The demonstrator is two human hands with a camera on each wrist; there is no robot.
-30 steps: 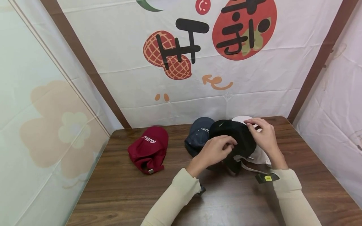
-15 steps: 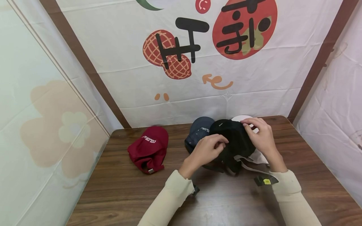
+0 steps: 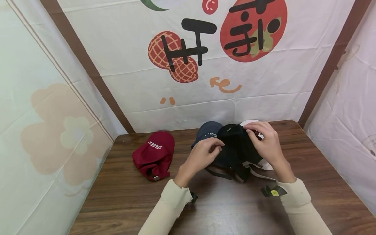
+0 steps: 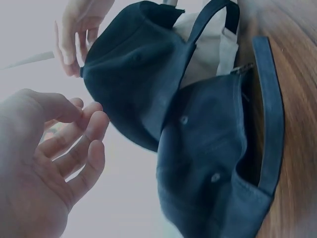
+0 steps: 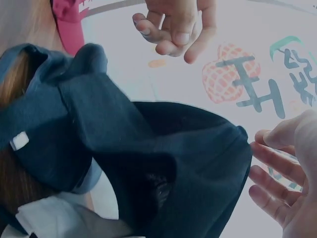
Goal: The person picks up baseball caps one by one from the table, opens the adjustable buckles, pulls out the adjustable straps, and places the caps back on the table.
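My right hand (image 3: 265,138) pinches the top button of a black baseball cap (image 3: 235,150) between thumb and fingertips; the crown draws to a point there in the right wrist view. My left hand (image 3: 204,153) hovers with relaxed, bent fingers beside the black cap and holds nothing. Behind that hand, a navy cap (image 3: 209,128) with white lettering is partly hidden; its crown and back strap show in the left wrist view. A white cap (image 3: 266,165) lies mostly covered behind the black cap and the right hand.
A dark red cap (image 3: 164,142) with white lettering lies apart on the left of the wooden table (image 3: 117,195). White printed cloth (image 3: 132,88) hangs along the table's back edge and both sides.
Both hands have moved left. The right hand carries the black cap's top slightly left with it. My left hand has drawn away from the black cap and passes in front of the navy cap.
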